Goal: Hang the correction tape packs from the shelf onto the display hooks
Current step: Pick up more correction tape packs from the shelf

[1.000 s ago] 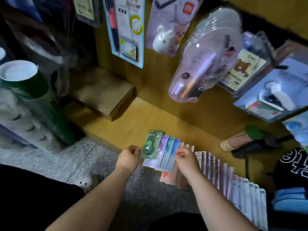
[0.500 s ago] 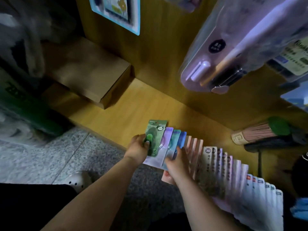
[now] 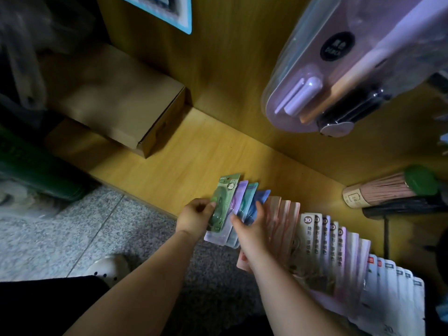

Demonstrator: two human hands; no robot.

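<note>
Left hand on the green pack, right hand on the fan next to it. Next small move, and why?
Probably lift the green pack clear with the left hand while the right hand holds the neighbours down. That pack is the end one of the fanned row and the left hand grips it; the right hand's fingers rest on the blue pack nearby.

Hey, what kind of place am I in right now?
Most likely a stationery shop: a fanned row of carded correction tape packs lies on a wooden shelf, and a blister-packed pen set hangs in front of the back panel above.
</note>
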